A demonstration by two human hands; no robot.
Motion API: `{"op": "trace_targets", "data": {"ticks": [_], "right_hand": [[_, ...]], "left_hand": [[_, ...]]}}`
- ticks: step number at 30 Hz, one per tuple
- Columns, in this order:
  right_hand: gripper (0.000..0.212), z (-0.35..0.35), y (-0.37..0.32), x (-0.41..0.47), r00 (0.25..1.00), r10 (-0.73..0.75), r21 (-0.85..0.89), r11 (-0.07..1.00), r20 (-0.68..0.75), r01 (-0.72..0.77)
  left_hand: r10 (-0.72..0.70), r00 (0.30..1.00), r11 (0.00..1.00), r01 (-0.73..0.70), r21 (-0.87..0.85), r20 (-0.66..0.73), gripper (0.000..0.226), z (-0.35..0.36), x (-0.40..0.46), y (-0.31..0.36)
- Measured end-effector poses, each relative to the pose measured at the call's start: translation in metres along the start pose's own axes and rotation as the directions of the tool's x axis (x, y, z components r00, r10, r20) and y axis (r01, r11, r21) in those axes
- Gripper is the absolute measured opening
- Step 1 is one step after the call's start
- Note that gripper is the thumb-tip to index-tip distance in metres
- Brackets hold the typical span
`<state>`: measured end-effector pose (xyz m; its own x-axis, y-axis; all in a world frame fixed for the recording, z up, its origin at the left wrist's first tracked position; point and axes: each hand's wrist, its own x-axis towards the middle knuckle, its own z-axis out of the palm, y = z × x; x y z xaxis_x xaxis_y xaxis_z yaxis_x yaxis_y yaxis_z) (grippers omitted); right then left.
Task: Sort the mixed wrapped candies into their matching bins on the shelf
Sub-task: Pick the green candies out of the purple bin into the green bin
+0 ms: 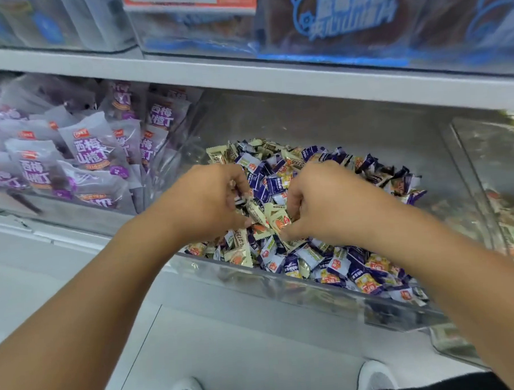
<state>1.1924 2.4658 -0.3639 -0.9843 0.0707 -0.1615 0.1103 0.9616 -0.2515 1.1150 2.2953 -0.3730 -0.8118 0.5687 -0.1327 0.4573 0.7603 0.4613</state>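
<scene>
Cream-coloured wrappers [258,214] with saw-toothed ends are bunched in our left hand [209,201], whose fingers curl round several of them at once. Just beside it, our right hand [324,203] pinches one more cream candy with an orange print [282,221] between thumb and fingertips, so the two hands nearly meet over the heap.

Under and around both hands lies the pile of mixed candies [311,251]: cream pieces scattered among many dark purple-and-white ones that carry a small red and yellow mark. All are small pillow packs with crimped edges. They fill a clear plastic bin [283,285], and its front wall runs just below our wrists.

Left of our left hand, a neighbouring clear bin holds larger pale purple packets [91,149] printed with white characters, stacked upright and leaning. Right of our right hand, another clear bin [491,184] holds more small wrapped sweets, too blurred to tell their kind.

Beyond our hands a pale grey shelf edge [274,82] crosses the view, and above it stand blue-printed bags [345,14] and an orange price label with a barcode [188,0]. Below our forearms the floor is white [242,357], with the toes of two pale shoes [375,378] at the bottom edge.
</scene>
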Motion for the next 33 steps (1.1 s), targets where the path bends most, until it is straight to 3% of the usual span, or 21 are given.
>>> {"op": "trace_targets", "data": {"ticks": [4, 10, 14, 18, 21, 23, 25, 29, 33], "right_hand": [[0.046, 0.009, -0.004, 0.005, 0.998, 0.038, -0.096, 0.994, -0.056, -0.044], [0.050, 0.022, -0.009, 0.009, 0.999, -0.028, -0.145, 0.989, -0.038, 0.022], [0.048, 0.007, 0.008, 0.007, 0.996, -0.052, -0.006, 0.999, -0.077, 0.052], [0.034, -0.003, 0.016, 0.002, 0.985, -0.031, 0.280, 0.957, -0.168, 0.078], [0.023, 0.002, 0.013, 0.009, 0.982, -0.031, 0.381, 0.919, -0.189, 0.102], [0.007, 0.009, 0.009, 0.014, 0.989, -0.053, 0.324, 0.941, -0.137, 0.095], [0.015, 0.016, 0.006, 0.018, 0.988, -0.090, 0.185, 0.976, -0.123, 0.112], [0.026, 0.020, 0.000, 0.018, 0.973, -0.146, -0.202, 0.973, -0.180, 0.108], [0.033, 0.020, -0.002, 0.020, 0.973, -0.156, -0.265, 0.958, -0.170, 0.107]], "left_hand": [[0.170, 0.985, 0.969, -0.166, 0.180, -0.008, 0.039, 0.010, 0.005, 0.002], [0.249, 0.965, 0.923, -0.210, 0.322, -0.087, 0.020, 0.017, 0.008, 0.002], [0.263, 0.958, 0.946, -0.233, 0.227, -0.111, 0.023, 0.004, -0.005, -0.009], [0.195, 0.962, 0.980, -0.199, -0.004, -0.191, 0.022, -0.011, -0.019, -0.019], [0.156, 0.981, 0.985, -0.163, -0.058, -0.117, 0.011, -0.010, -0.019, -0.016], [0.109, 0.994, 0.993, -0.108, -0.038, 0.014, 0.011, -0.006, -0.017, -0.012], [0.066, 0.996, 0.997, -0.068, 0.035, 0.062, 0.021, -0.005, -0.017, -0.006], [-0.085, 0.996, 0.947, 0.089, 0.309, -0.028, 0.080, -0.005, -0.012, -0.001], [-0.180, 0.981, 0.918, 0.196, 0.344, -0.078, 0.064, 0.008, -0.006, 0.004]]}}
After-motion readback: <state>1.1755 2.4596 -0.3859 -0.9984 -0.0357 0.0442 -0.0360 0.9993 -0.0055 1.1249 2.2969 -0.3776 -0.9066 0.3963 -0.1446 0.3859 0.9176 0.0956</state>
